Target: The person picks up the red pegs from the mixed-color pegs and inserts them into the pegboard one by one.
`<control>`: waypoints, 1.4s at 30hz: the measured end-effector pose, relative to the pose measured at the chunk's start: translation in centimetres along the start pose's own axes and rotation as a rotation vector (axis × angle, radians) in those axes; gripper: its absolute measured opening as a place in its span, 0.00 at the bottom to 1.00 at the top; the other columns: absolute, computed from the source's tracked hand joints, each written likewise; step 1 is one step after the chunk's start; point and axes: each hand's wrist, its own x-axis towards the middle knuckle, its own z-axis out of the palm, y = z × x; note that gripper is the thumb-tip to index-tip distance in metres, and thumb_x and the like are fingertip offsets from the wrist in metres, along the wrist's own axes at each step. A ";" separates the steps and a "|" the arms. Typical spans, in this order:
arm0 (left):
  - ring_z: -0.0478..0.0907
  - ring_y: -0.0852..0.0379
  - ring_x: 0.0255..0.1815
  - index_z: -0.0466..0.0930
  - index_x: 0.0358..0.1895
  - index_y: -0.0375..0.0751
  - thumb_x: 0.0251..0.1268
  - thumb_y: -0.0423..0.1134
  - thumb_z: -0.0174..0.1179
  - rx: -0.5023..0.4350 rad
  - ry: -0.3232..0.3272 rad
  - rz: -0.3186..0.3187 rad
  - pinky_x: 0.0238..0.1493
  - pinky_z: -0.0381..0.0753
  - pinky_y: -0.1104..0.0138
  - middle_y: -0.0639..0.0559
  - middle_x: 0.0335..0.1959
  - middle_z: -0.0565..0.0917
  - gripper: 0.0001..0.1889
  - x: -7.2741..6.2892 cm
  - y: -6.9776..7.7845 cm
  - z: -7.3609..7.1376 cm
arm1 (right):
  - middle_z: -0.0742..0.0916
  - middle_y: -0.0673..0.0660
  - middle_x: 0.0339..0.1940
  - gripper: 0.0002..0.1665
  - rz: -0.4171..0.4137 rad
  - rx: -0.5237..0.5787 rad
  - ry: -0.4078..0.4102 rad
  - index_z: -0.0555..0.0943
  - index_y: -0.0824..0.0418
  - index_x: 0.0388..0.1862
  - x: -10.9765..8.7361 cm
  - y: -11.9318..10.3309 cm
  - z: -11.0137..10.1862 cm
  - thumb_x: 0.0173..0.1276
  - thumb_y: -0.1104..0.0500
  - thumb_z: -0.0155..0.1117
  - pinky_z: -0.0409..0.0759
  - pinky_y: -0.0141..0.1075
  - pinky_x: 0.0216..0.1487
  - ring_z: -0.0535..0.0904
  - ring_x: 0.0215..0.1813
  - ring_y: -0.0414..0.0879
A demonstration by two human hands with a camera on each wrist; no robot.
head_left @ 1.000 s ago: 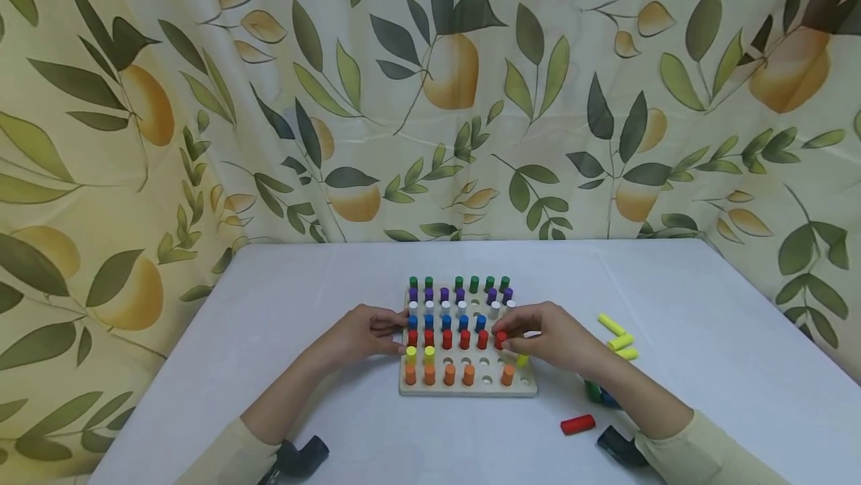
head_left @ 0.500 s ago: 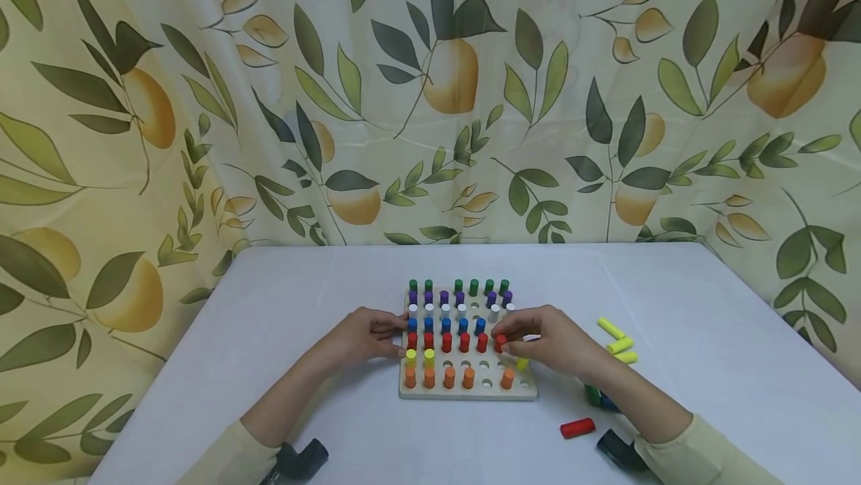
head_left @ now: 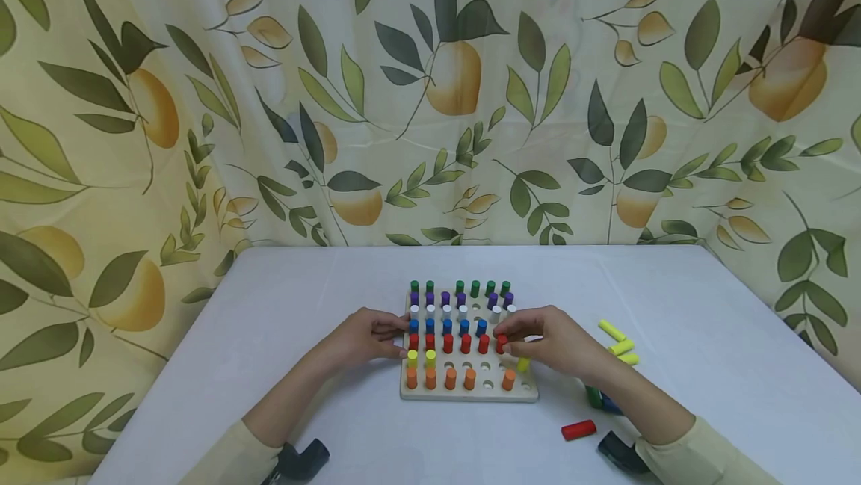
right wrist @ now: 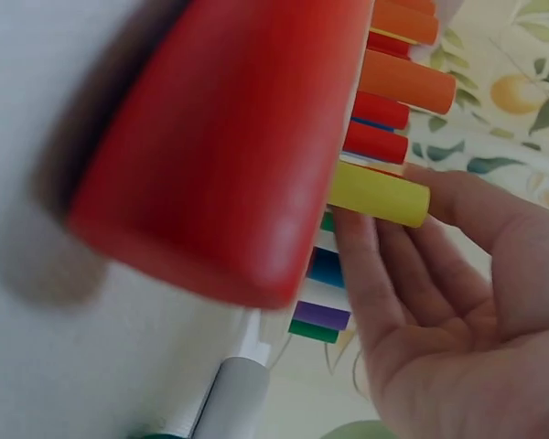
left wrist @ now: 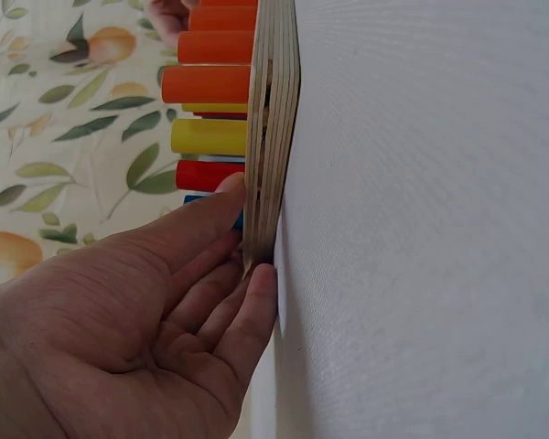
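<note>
A wooden pegboard (head_left: 471, 397) lies on the white table, with rows of green, purple, white, blue, red, yellow and orange pegs standing in it. At its left edge my left hand (head_left: 366, 335) holds the board, thumb near the red and blue pegs and fingers along the side, as the left wrist view shows. My right hand (head_left: 551, 339) pinches a red peg (head_left: 501, 344) at the right end of the red row. Just in front of that hand stands a yellow peg (right wrist: 380, 194). Several holes in the yellow row have no peg.
Right of the board lie several loose yellow pegs (head_left: 611, 331), a green peg (head_left: 594, 397) and a blue peg (head_left: 610, 404), partly behind my right forearm. A loose red peg (head_left: 579, 430) lies nearer, large in the right wrist view. A leaf-patterned curtain (head_left: 417, 134) hangs behind the table.
</note>
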 end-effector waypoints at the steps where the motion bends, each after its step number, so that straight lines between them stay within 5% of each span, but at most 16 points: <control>1: 0.77 0.46 0.68 0.87 0.56 0.36 0.59 0.30 0.76 0.001 -0.001 -0.001 0.64 0.78 0.58 0.41 0.69 0.77 0.21 0.0 0.0 0.0 | 0.89 0.52 0.51 0.14 0.002 0.005 0.000 0.88 0.56 0.54 0.0 -0.1 -0.1 0.71 0.62 0.72 0.83 0.51 0.59 0.83 0.56 0.53; 35: 0.77 0.46 0.67 0.86 0.57 0.35 0.59 0.30 0.76 0.010 -0.006 0.006 0.62 0.80 0.59 0.41 0.69 0.77 0.21 0.1 0.0 -0.1 | 0.89 0.58 0.53 0.16 -0.048 0.002 0.069 0.87 0.59 0.56 -1.9 -2.7 -3.7 0.73 0.55 0.71 0.85 0.48 0.56 0.84 0.57 0.53; 42: 0.77 0.46 0.67 0.86 0.57 0.36 0.60 0.30 0.75 0.009 -0.005 0.022 0.63 0.79 0.58 0.40 0.68 0.78 0.20 0.0 -0.2 0.1 | 0.88 0.58 0.54 0.16 0.007 0.017 0.072 0.87 0.57 0.55 -2.9 -2.5 -4.3 0.73 0.54 0.71 0.85 0.52 0.51 0.84 0.57 0.54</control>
